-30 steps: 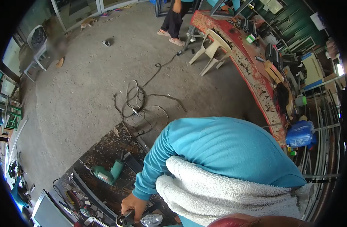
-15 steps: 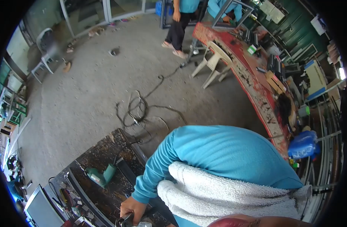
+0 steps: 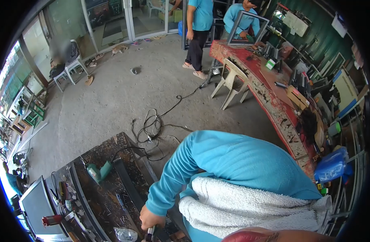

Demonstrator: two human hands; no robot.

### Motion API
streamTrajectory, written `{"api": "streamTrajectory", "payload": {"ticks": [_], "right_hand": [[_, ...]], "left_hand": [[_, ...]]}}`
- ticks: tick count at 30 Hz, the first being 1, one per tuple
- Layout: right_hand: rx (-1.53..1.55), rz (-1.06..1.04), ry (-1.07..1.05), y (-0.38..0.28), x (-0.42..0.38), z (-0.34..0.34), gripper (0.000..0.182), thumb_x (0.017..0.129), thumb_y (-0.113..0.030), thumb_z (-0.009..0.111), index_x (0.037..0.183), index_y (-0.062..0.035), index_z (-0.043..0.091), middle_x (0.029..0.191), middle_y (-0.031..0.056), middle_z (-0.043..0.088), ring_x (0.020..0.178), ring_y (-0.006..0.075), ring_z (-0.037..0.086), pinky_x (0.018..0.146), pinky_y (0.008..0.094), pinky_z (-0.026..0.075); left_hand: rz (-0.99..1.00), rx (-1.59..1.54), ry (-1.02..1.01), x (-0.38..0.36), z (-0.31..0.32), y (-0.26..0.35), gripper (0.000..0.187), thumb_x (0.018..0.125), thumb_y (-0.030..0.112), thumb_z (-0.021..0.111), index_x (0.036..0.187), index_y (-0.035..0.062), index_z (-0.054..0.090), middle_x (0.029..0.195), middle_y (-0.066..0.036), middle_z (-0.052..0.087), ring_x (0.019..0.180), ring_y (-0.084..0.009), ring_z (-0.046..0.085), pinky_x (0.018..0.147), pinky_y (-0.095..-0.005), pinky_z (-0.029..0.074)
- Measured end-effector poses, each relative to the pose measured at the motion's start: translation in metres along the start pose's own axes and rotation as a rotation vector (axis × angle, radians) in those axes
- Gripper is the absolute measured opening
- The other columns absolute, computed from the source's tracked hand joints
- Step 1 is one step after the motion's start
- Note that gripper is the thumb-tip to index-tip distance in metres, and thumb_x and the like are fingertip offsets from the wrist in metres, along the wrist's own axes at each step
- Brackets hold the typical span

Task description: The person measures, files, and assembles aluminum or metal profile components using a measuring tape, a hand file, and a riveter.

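At the bottom, my right hand (image 3: pixel 152 219) in a blue sleeve is closed around a slim dark-and-silver piece (image 3: pixel 150 233), mostly hidden by the fingers and the frame edge. Left of the hand lies a clear plastic bag (image 3: pixel 125 234) on the dark, worn workbench (image 3: pixel 106 147). A long dark metal bar (image 3: pixel 128 181) runs along the bench close to my forearm, with a thin blue tool (image 3: pixel 121 201) beside it. Farther back rests a green power drill (image 3: pixel 99 172) with a black cord. My left hand is out of sight.
A framed panel (image 3: pixel 36 203) and a red-bodied object (image 3: pixel 52 220) sit at lower left. Cables (image 3: pixel 152 125) lie coiled on the floor beyond the bench. A plastic chair (image 3: pixel 232 80) stands by a red table (image 3: pixel 265 86). Two people in blue shirts are there, one holding a frame (image 3: pixel 246 28).
The view has shifted, showing more of the doors and the co-workers. My right hand, still closed on the piece, sits farther right of the drill, and the plastic bag now shows fully.
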State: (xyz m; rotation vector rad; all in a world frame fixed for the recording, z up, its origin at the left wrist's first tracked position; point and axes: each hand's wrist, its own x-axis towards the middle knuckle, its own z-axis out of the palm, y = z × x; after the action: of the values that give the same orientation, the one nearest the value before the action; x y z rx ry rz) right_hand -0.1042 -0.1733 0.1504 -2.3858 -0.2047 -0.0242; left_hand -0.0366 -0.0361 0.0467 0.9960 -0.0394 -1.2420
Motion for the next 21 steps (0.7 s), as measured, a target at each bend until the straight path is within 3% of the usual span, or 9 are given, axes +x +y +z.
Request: {"api": "streamTrajectory", "payload": {"ticks": [2,6,8,10,14,16,18,20,21], "right_hand": [[-0.319,-0.001,-0.297,-0.007,0.000,0.010,0.029,0.067,-0.029,0.075,0.084,-0.0070,0.067,0.078,0.0158,0.068,0.078,0.0361,0.066,0.070,0.0469,0.051],[0.115,-0.172,-0.272,-0.003,0.001,0.043,0.030,0.069,-0.032,0.074,0.085,-0.0069,0.070,0.082,0.0162,0.070,0.079,0.0336,0.067,0.071,0.0445,0.052],[0.255,0.172,-0.448,-0.015,0.003,0.045,0.033,0.071,-0.034,0.074,0.087,-0.0059,0.070,0.083,0.0154,0.070,0.079,0.0302,0.067,0.071,0.0428,0.053],[0.390,0.116,-0.529,0.002,0.012,0.067,0.032,0.076,-0.032,0.073,0.093,-0.0049,0.071,0.083,0.0140,0.071,0.076,0.0264,0.066,0.070,0.0414,0.052],[0.864,0.156,-0.571,0.027,-0.003,0.103,0.038,0.083,-0.021,0.068,0.115,0.0001,0.062,0.101,0.0072,0.066,0.096,0.0155,0.059,0.089,0.0337,0.048],[0.784,0.150,-0.501,0.022,-0.001,0.092,0.036,0.085,-0.019,0.067,0.114,0.0005,0.059,0.098,0.0060,0.065,0.095,0.0139,0.057,0.086,0.0315,0.049],[0.769,0.295,-0.525,0.022,0.003,0.084,0.031,0.086,-0.021,0.068,0.108,-0.0001,0.060,0.091,0.0038,0.063,0.085,0.0121,0.059,0.076,0.0298,0.050],[0.818,0.501,-0.530,0.028,0.011,0.093,0.028,0.087,-0.024,0.068,0.102,-0.0016,0.060,0.082,0.0023,0.060,0.074,0.0102,0.057,0.066,0.0282,0.049],[0.665,0.445,-0.534,0.024,0.018,0.093,0.027,0.087,-0.025,0.068,0.098,-0.0026,0.059,0.077,0.0020,0.058,0.069,0.0099,0.056,0.063,0.0280,0.048]], "left_hand": [[-0.021,-0.144,0.023,-0.028,-0.015,0.001,0.016,0.092,0.019,0.054,0.085,0.0042,0.056,0.066,-0.005,0.051,0.051,-0.0134,0.047,0.047,-0.0279,0.043],[-0.038,-0.511,0.046,-0.085,-0.056,0.017,0.016,0.093,0.019,0.053,0.086,0.0047,0.056,0.065,-0.004,0.050,0.050,-0.0122,0.046,0.047,-0.0268,0.042],[-0.043,-0.730,-0.013,-0.108,-0.074,0.027,0.016,0.094,0.019,0.052,0.086,0.0049,0.056,0.064,-0.004,0.050,0.050,-0.0116,0.046,0.046,-0.0263,0.042],[-0.032,-0.826,-0.430,-0.104,-0.098,0.013,0.027,0.099,0.015,0.041,0.110,-0.0064,0.054,0.083,-0.011,0.060,0.061,-0.0071,0.054,0.048,-0.0182,0.047],[-0.118,-0.802,-0.214,-0.113,-0.102,0.007,0.026,0.102,0.017,0.043,0.110,-0.0030,0.059,0.096,-0.009,0.066,0.069,-0.0106,0.059,0.060,-0.0242,0.050],[0.106,-0.508,0.224,-0.125,-0.073,0.010,0.022,0.102,0.022,0.048,0.110,0.0048,0.059,0.093,-0.006,0.063,0.079,-0.0128,0.060,0.068,-0.0243,0.049],[0.301,0.065,0.579,-0.132,-0.116,-0.020,0.032,0.090,0.020,0.070,0.114,0.0037,0.056,0.103,-0.009,0.061,0.090,-0.0200,0.060,0.078,-0.0314,0.050],[0.507,0.870,0.797,-0.141,-0.136,-0.033,0.049,0.081,0.018,0.078,0.120,0.0010,0.054,0.110,-0.013,0.060,0.099,-0.0249,0.060,0.085,-0.0351,0.050],[0.576,0.978,0.797,-0.140,-0.141,-0.034,0.052,0.079,0.019,0.079,0.121,0.0007,0.054,0.112,-0.014,0.059,0.102,-0.0272,0.059,0.087,-0.0365,0.049]]}}
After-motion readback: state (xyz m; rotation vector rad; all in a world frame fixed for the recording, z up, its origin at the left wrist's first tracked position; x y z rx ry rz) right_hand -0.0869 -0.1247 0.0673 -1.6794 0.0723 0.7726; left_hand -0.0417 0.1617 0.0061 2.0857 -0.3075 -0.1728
